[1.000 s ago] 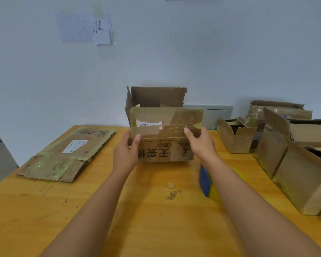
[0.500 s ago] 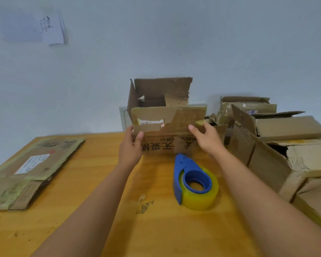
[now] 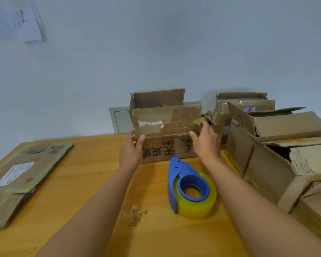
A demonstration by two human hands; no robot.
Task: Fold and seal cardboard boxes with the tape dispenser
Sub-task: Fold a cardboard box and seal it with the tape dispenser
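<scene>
We see a cardboard box (image 3: 167,134) standing at the far middle of the wooden table (image 3: 82,182), its flaps up. Our left hand (image 3: 131,152) grips its near-left corner, thumb on the front flap and fingers curled round the side. Our right hand (image 3: 205,141) holds the front flap's right edge, thumb in front, fingers behind. The blue tape dispenser (image 3: 190,188) lies nearer to us, between our forearms, touching neither. A flattened box (image 3: 20,175) lies left; a pile of boxes (image 3: 271,138) sits right.

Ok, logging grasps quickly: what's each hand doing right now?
Left hand: holds the open cardboard box's left edge.
Right hand: holds its right edge.
</scene>
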